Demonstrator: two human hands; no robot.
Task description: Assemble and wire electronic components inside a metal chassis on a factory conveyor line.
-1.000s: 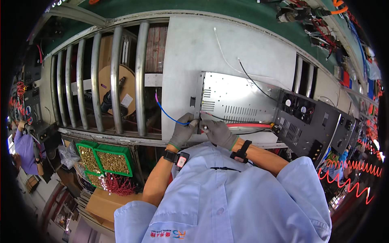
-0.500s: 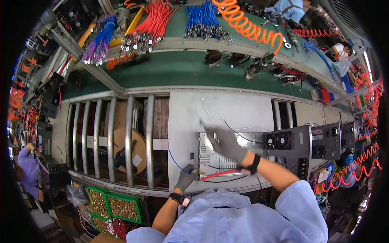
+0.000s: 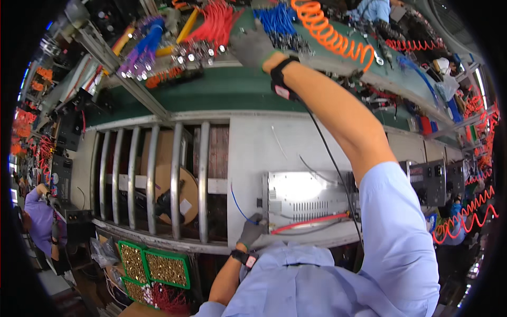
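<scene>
My gloved left hand [image 3: 252, 231] is at the left end of an open metal chassis [image 3: 301, 203]. Its fingers are closed on a thin blue wire [image 3: 240, 207], whose free end curves up over the pale board. A thick red cable [image 3: 311, 223] lies along the near side of the chassis. Far ahead, my gloved right hand [image 3: 254, 47] reaches to the upper shelf, between a bundle of red wires [image 3: 214, 24] and a bundle of blue wires [image 3: 277, 22]. Both bundles have metal ring ends. Blur hides whether the right fingers hold anything.
A black cord [image 3: 330, 153] runs from my right wrist down across the chassis. Left of the pale board [image 3: 248, 153] are metal rollers [image 3: 178, 179]. Green bins [image 3: 166, 268] of small brass parts stand near left. An orange coiled hose [image 3: 338, 39] hangs over the shelf.
My right hand has swung from above the chassis up and away to the wire bundles on the shelf. The left hand stays by the chassis end with the blue wire.
</scene>
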